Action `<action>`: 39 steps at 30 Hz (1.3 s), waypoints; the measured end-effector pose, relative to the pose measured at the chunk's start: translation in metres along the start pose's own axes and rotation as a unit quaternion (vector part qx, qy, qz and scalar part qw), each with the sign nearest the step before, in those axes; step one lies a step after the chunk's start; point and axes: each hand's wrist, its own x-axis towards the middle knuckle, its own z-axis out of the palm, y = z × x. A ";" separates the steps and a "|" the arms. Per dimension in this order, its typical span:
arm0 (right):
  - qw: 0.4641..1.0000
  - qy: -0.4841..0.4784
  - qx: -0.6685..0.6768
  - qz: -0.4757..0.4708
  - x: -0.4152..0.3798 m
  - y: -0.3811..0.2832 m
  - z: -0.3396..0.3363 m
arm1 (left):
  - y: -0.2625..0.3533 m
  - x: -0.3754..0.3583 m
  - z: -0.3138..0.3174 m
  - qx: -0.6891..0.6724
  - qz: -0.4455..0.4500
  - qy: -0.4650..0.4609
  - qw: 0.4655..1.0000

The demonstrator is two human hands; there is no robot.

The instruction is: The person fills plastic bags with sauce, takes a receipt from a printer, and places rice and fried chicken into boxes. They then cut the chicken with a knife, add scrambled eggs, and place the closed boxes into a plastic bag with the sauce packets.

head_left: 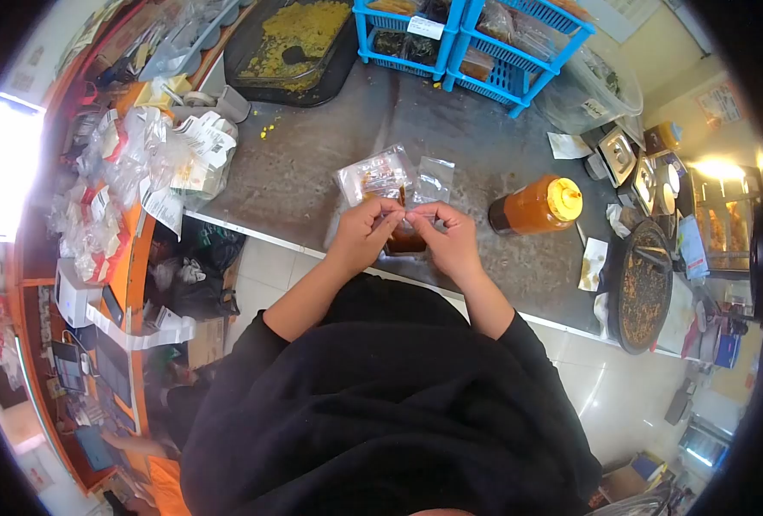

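Both hands meet over the front of the metal table (300,163). Between thumb and fingertips, my left hand (366,230) pinches the top of a small clear plastic bag (405,242) with dark brown sauce in it. My right hand (447,239) pinches the same bag's top from the other side, the fingertips almost touching. Just beyond the hands lie a stack of clear plastic bags (381,175) with brown showing through and a flat clear bag (435,179). To the right, a squeeze bottle (536,206) with a yellow cap holds brown sauce.
Blue plastic baskets (484,64) with packets stand at the back, beside a clear tub (592,90). A dark tray (252,69) of yellow crumbly food sits back left. A round dark pan (641,292) lies at right. Plastic packaging (110,163) crowds the left. Another person's arm (136,443) shows lower left.
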 end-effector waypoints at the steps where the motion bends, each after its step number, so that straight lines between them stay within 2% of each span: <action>1: 1.000 -0.005 -0.010 0.013 -0.002 0.007 0.002 | -0.005 -0.005 -0.002 0.032 0.004 0.007 0.999; 5: 0.996 -0.025 -0.023 0.085 -0.001 0.042 0.008 | -0.048 -0.019 -0.011 -0.027 -0.065 0.043 0.997; 8: 0.989 -0.015 -0.083 0.121 0.012 0.060 0.017 | -0.056 -0.009 -0.017 0.075 -0.104 0.066 0.990; 10: 0.978 -0.007 -0.148 0.145 0.034 0.069 0.023 | -0.048 0.009 -0.024 0.219 -0.119 0.048 0.967; 11: 0.978 0.027 -0.193 0.067 0.044 0.079 0.026 | -0.046 0.020 -0.027 0.288 -0.123 0.038 0.949; 13: 0.951 0.093 -0.281 -0.090 0.058 0.095 0.032 | -0.059 0.037 -0.031 0.346 0.013 0.089 0.934; 14: 0.956 0.083 -0.275 -0.064 0.063 0.098 0.035 | -0.067 0.046 -0.034 0.372 0.081 0.115 0.918; 17: 0.965 0.032 -0.250 0.074 0.068 0.095 0.042 | -0.090 0.066 -0.049 0.404 0.061 0.056 0.911; 20: 0.967 0.045 -0.211 0.138 0.065 0.087 0.043 | -0.081 0.078 -0.055 0.360 0.034 -0.007 0.932; 23: 0.985 0.103 -0.106 0.084 0.066 0.115 0.048 | -0.068 0.084 -0.059 0.364 -0.027 -0.116 0.924; 26: 0.987 0.070 -0.096 0.106 0.072 0.106 0.048 | -0.084 0.087 -0.058 0.405 -0.018 -0.077 0.911; 29: 0.990 0.066 -0.070 0.100 0.077 0.106 0.049 | -0.083 0.095 -0.063 0.369 -0.028 -0.087 0.925; 32: 0.985 0.023 -0.131 0.112 0.079 0.101 0.045 | -0.086 0.098 -0.070 0.353 0.060 -0.140 0.923; 35: 0.980 -0.001 -0.198 -0.030 0.075 0.106 0.041 | -0.065 0.094 -0.074 0.357 0.099 -0.174 0.912; 36: 0.984 0.005 -0.177 -0.002 0.073 0.103 0.043 | -0.059 0.093 -0.075 0.328 0.099 -0.174 0.923; 38: 0.986 0.019 -0.163 -0.023 0.068 0.095 0.038 | -0.050 0.092 -0.077 0.269 0.099 -0.172 0.942; 39: 0.987 0.026 -0.156 -0.034 0.068 0.088 0.036 | -0.049 0.090 -0.080 0.239 0.074 -0.134 0.959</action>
